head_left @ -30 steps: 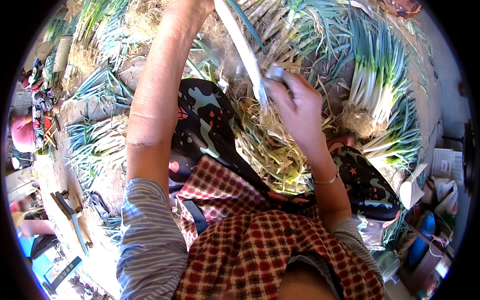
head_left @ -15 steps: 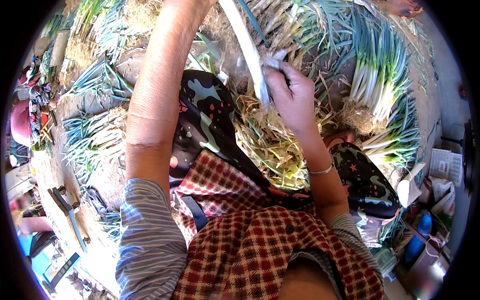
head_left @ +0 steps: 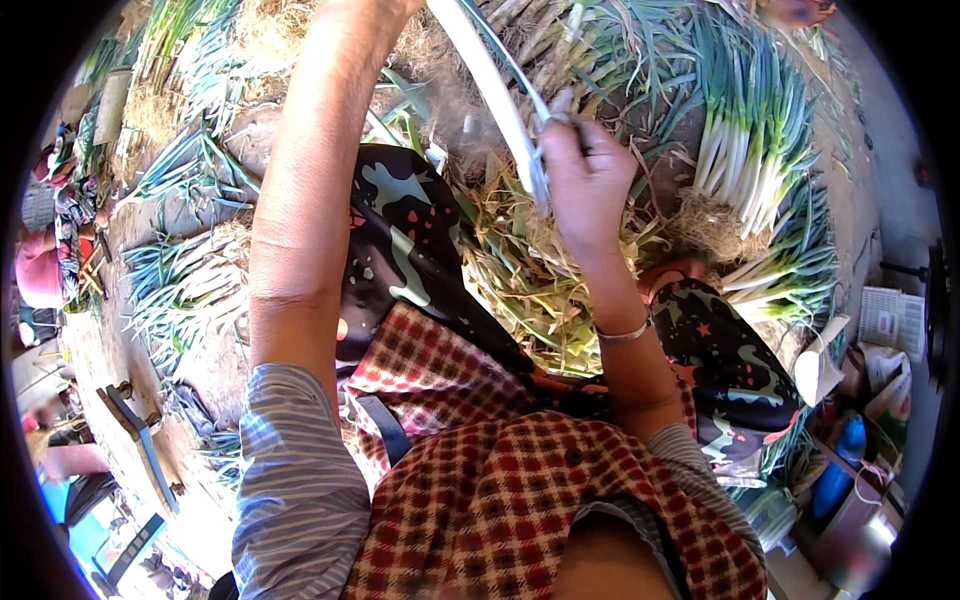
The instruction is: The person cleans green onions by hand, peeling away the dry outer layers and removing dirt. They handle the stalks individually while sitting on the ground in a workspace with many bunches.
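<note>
Ground (head_left: pixel 218 362) Strewn with Leeks (head_left: pixel 755 130)

One white stalk (head_left: pixel 491 85) is slanting from the top edge. Beside it, my right hand (head_left: pixel 592 185) is curling its fingers nearly closed, blur hiding any grip. My left hand's fingers are lying out of view.

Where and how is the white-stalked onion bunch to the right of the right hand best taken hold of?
Probably around its white stalks, just above the root tangle, coming from the left: the stalks lie side by side there, the green leaves spread loosely beyond, and another bunch crowds the lower right.
</note>
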Action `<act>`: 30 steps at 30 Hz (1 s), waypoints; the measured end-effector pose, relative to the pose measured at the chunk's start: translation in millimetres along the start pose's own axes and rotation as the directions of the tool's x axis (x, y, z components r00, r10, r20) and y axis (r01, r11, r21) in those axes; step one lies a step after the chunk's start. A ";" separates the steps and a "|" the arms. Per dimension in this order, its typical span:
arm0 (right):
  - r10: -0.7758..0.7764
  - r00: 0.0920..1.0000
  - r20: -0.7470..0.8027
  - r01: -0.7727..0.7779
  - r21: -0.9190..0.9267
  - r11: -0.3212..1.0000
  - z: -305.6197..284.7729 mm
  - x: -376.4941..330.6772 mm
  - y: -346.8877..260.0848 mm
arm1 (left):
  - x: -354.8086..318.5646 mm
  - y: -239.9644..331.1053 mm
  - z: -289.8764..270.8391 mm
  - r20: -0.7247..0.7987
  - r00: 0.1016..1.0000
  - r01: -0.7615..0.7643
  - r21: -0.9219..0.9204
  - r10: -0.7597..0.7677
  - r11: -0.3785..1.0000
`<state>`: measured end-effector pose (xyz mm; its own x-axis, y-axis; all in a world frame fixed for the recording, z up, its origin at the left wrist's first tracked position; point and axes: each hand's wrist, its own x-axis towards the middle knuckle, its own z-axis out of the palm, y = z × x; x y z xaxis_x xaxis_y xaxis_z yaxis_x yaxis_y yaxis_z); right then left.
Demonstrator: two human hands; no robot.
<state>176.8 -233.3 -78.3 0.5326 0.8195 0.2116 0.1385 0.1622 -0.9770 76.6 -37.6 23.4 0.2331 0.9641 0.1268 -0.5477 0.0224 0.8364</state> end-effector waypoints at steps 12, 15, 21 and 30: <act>0.352 0.934 0.066 -0.358 0.141 0.923 -49.8 -3.2 7.0 | 19.5 9.5 -29.1 0.048 0.997 0.064 -0.133 -0.058 0.989; -0.111 0.994 0.004 0.111 -0.011 0.994 -40.2 -15.3 -7.4 | 12.8 14.9 -23.7 -0.011 0.998 0.059 -0.033 -0.060 0.998; -0.402 0.838 0.368 0.545 -0.584 0.602 -23.0 -22.6 -24.7 | 6.2 4.8 -10.7 -0.075 0.995 -0.055 0.090 0.062 0.994; -0.206 0.952 0.227 0.281 -0.371 0.885 -27.4 -31.7 -18.0 | 13.7 9.9 -22.6 -0.125 0.992 -0.020 0.126 0.036 0.992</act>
<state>180.3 -277.2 -66.7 0.2885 0.8714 0.3968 0.5820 0.1695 -0.7953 56.2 -18.2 21.4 0.1110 0.9898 0.0894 -0.4466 -0.0307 0.8942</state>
